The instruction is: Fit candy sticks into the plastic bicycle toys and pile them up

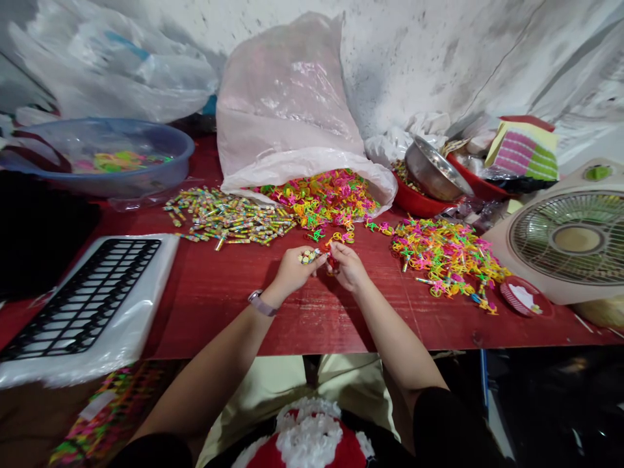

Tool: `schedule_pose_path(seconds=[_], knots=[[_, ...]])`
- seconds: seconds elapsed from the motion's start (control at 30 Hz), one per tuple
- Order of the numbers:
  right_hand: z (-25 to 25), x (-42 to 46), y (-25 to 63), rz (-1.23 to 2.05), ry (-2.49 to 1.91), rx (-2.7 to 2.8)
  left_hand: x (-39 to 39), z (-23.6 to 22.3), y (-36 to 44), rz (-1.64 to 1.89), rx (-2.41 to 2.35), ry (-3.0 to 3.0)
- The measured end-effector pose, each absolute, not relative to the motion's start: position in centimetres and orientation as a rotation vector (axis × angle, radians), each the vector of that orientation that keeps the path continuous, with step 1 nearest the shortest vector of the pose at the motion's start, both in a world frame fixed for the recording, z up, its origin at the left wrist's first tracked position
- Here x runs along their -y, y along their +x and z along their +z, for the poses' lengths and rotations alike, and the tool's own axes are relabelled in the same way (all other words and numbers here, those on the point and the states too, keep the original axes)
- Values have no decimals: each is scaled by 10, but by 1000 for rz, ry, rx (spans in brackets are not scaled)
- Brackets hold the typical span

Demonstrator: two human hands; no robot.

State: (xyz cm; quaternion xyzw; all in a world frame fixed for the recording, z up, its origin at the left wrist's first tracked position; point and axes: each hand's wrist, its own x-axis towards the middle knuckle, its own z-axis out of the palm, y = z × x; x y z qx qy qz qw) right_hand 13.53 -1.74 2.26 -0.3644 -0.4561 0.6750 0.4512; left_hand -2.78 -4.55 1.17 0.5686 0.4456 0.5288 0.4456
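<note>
My left hand (pixel 294 268) is closed around a small bunch of short wrapped tubes (pixel 307 258), their pale ends showing between the fingers. Close beside it, my right hand (pixel 347 268) pinches a small red plastic piece (pixel 332 261); its exact shape is partly hidden by the fingers. Both hands meet just above the red table (pixel 302 318). Beyond my left hand lies a heap of similar patterned tubes (pixel 238 218). Bright plastic pieces (pixel 326 198) spill from a large white sack (pixel 292 97) in front of me. To the right sits a mixed pile of coloured pieces, some with tubes attached (pixel 443 253).
A blue basin (pixel 182 159) stands at the back left, above a black abacus-like rack (pixel 92 286) on plastic wrapping. At the right are a metal bowl (pixel 433 169), a fan (pixel 575 237) and a small red-rimmed dish (pixel 519 296). The table's front edge is near my forearms.
</note>
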Motion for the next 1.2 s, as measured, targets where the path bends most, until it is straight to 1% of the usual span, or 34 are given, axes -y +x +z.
schedule_pose_path(seconds=[0.1,0.17,0.33,0.43,0.5,0.6,0.67,0.8,0.87,0.9,0.97,1.07,1.1,1.2], knots=[[15,14,134,1567,-961,1195,45,9,-26,1321,-1166,1441],[11,12,132,1403,-1018,1255,44,7,-24,1336,-1220,1455],[6,15,126,874,-1156,1399,45,4,-19,1339,-1311,1456],[10,22,122,693,-1174,1446,46,5,-18,1345,-1294,1430],[12,26,122,631,-1166,1443,46,7,-18,1353,-1240,1399],[14,28,122,645,-1134,1409,46,10,-18,1320,-1133,1330],[14,26,122,774,-1096,1355,45,13,-17,1277,-1066,1239],[17,20,125,1178,-994,1216,45,19,-17,1290,-960,1067],[25,13,138,1244,-987,1226,45,20,-18,1336,-958,1041],[31,8,150,1203,-1010,1232,44,19,-19,1361,-968,1041],[47,-6,188,963,-1110,1197,42,17,-20,1409,-992,1027],[73,-27,258,326,-1366,968,38,13,-20,1468,-1011,945],[79,-32,277,174,-1484,886,36,12,-19,1475,-1012,919],[79,-38,294,-198,-1726,760,35,9,-15,1460,-996,919]])
